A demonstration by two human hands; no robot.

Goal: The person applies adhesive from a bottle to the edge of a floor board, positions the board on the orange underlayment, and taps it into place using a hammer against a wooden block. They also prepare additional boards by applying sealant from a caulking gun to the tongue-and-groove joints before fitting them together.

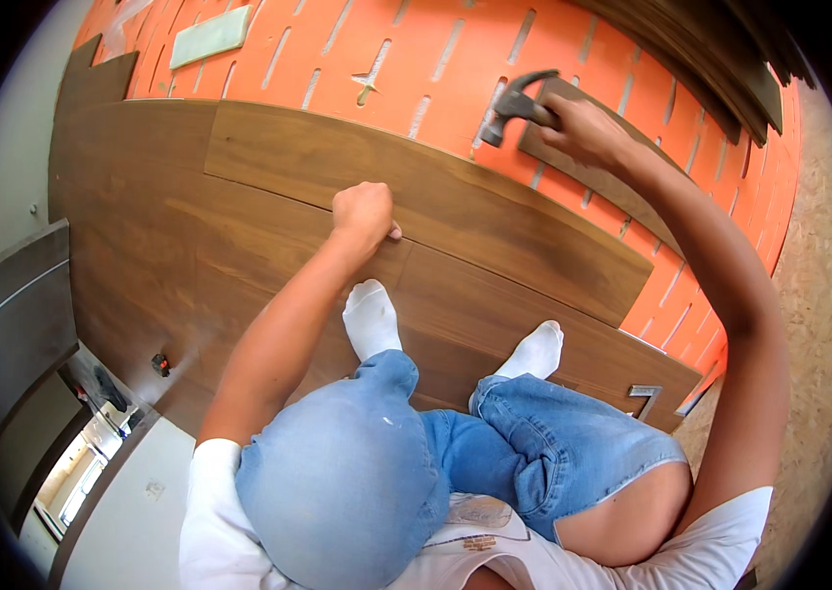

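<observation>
My right hand (585,130) grips a claw hammer (516,106) by its handle, raised over the orange underlayment (416,59). Its dark head points left, and part of the handle is hidden in my fingers. Closed into a fist, my left hand (364,210) rests at the seam along the near edge of a long brown floor plank (435,187). No object shows in that fist. This plank lies along the edge of the laid brown flooring (141,187), with a thin dark line at the seam. Beneath the hammer hand a loose plank (652,211) lies on the underlayment.
A pale green block (209,37) lies on the underlayment at far left. Planks are stacked (701,49) at far right. A metal L-shaped bar (645,395) sits near my right knee. A small black-and-orange tool (160,365) lies left. Bare board subfloor (819,226) borders the right.
</observation>
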